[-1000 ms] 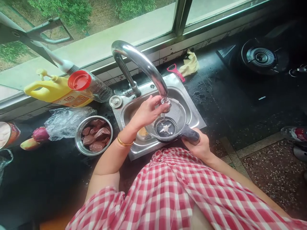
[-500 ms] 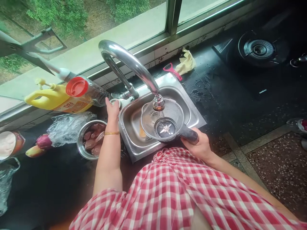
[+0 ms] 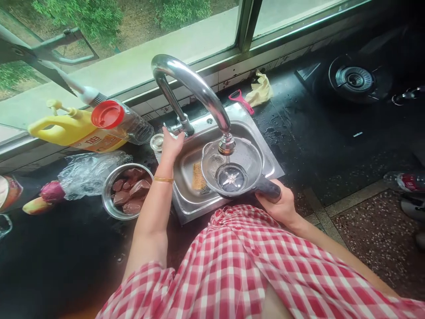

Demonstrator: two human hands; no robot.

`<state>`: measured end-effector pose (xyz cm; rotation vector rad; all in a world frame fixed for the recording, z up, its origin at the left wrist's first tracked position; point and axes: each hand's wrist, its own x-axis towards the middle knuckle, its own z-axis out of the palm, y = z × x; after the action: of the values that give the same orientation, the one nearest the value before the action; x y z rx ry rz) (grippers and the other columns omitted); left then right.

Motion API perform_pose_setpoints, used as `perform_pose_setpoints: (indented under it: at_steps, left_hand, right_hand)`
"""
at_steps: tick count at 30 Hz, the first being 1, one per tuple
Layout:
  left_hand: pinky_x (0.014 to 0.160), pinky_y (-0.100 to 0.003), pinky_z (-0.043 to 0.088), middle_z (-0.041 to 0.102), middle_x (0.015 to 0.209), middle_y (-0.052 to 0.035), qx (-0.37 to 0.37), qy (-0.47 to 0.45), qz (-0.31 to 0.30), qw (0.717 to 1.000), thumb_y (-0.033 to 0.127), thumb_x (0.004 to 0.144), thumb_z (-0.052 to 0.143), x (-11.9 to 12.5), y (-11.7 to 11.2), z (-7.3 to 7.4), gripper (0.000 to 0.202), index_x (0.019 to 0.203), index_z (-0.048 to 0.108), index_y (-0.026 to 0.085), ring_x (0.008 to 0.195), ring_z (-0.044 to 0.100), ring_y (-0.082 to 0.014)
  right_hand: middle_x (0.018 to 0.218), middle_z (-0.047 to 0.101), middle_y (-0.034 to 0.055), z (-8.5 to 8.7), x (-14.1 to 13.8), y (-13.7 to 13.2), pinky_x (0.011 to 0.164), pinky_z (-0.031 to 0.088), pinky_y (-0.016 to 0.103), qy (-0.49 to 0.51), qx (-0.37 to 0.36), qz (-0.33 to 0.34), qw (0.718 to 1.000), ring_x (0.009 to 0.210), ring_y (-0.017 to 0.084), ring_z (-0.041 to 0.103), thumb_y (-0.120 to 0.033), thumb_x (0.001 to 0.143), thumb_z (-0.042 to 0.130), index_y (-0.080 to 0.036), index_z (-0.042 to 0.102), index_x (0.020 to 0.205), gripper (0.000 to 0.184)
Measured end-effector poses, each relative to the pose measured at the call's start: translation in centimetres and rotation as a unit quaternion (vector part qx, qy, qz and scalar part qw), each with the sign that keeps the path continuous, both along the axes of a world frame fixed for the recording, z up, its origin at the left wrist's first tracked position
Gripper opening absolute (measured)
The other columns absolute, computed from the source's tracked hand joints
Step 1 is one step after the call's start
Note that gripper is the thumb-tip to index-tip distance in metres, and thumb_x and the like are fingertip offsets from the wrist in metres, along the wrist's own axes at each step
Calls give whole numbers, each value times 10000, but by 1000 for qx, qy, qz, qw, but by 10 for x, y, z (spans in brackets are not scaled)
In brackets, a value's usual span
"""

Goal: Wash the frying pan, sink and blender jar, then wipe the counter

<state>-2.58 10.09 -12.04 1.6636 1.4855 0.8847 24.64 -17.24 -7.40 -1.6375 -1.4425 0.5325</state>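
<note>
Right hand [image 3: 280, 204] closed around the dark handle of a blender jar [image 3: 249, 155], holding the jar upright in the sink [image 3: 186, 161] right under the faucet [image 3: 199, 88] spout. Left hand [image 3: 171, 142] reaches to the tap lever [image 3: 171, 129] at the faucet base, fingers touching it; can't tell if gripped. Steel bowl [image 3: 108, 195] of meat sits on the counter [image 3: 315, 133], left of the sink.

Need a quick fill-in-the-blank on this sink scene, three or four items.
The right hand grips the blender jar by its ____.
The left hand touches the base of the ____.
The steel bowl beside the sink holds raw ____.
The peeler behind the sink is ____.
Missing: handle; faucet; meat; red.
</note>
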Motion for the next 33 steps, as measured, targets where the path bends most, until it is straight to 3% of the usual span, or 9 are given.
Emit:
perform_pose_setpoints:
  at_steps: [2,4,11,15,23,26,29,31,33]
  left_hand:
    - [1145,-366,284,501,1399,-131,-16,-25,31,999,438,829,578,4,-15,5,730,1464,329,177,1332,437,-218]
    - [1142,-378,292,463,1439,-133,-48,-59,11,997,486,851,548,11,-38,9,701,1458,355,194,1360,403,-227]
    - [1125,-437,335,416,1485,-103,-100,-139,-253,952,634,921,277,55,-140,41,661,1406,457,222,1370,394,-246]
    - [1131,-434,332,448,1463,-97,-65,-104,-341,932,603,871,472,80,-178,63,657,1420,428,244,1357,411,-258]
    - [1078,-448,389,466,1436,-124,-36,-61,-292,954,506,874,507,96,-208,67,622,1428,390,247,1288,487,-264]
    - [1099,-444,356,473,1422,-118,66,37,-220,973,452,867,538,97,-221,90,607,1419,408,237,1294,469,-261]
    - [1110,-441,328,527,1350,-108,182,154,-140,961,375,875,533,108,-240,123,507,1358,494,224,1283,459,-257]
    - [1056,-421,385,616,1205,-97,187,212,-172,944,334,896,481,122,-249,134,400,1266,581,219,1183,535,-243]
    - [966,-383,450,681,1019,-81,135,257,-254,923,312,893,459,140,-249,125,331,1145,652,217,1026,614,-225]
  right_hand:
    - [654,662,3,3,7,-9,527,509,250,-15,16,-8,1000,531,145,597,-275,730,679,-199,608,812,133]
    - [656,666,6,4,17,-21,506,501,246,-34,28,-20,999,516,142,591,-275,721,686,-198,611,804,136]
    - [665,661,21,-10,43,-76,497,497,259,-90,76,-66,991,530,150,591,-282,677,698,-202,598,799,176]
    - [618,615,16,-21,46,-98,510,501,305,-79,40,-51,995,518,163,566,-333,674,677,-216,552,748,187]
    - [571,535,-34,-19,61,-102,485,404,222,0,-3,127,992,483,93,455,-373,745,660,-213,501,673,237]
    - [567,529,-37,-20,65,-97,481,384,210,28,-8,166,986,486,84,434,-393,743,658,-207,489,655,266]
    - [579,545,-34,-24,66,-95,482,381,205,49,-5,179,983,491,82,439,-372,742,649,-204,507,675,230]
    - [598,570,-27,-27,66,-93,486,386,206,60,7,182,981,498,87,459,-344,738,641,-201,528,717,183]
    - [620,593,-20,-29,66,-92,491,393,208,68,17,188,980,507,93,480,-326,730,637,-199,541,759,162]
